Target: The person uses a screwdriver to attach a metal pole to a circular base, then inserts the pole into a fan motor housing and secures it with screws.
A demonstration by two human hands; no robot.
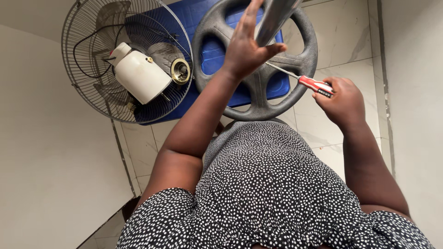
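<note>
Grey plastic, spoked like a wheel — the round fan base [258, 69] stands on edge against a blue bench [203, 27]. Left of the base lies the wire fan guard [92, 69] with its white motor housing [140, 74]. A metal pole [276, 18] rises from the base's hub; the left hand [249, 46] rests on it, fingers loose, not clenched. Right of the base, the right hand [344, 101] holds a firm grip on a red-handled screwdriver [304, 80], tip at the hub. With the pole so lightly steadied, the base could tip and the tip skid off.

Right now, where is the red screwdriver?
In the head view, the red screwdriver is on the right, held in the right hand, its tip at the grey round fan base.
</note>
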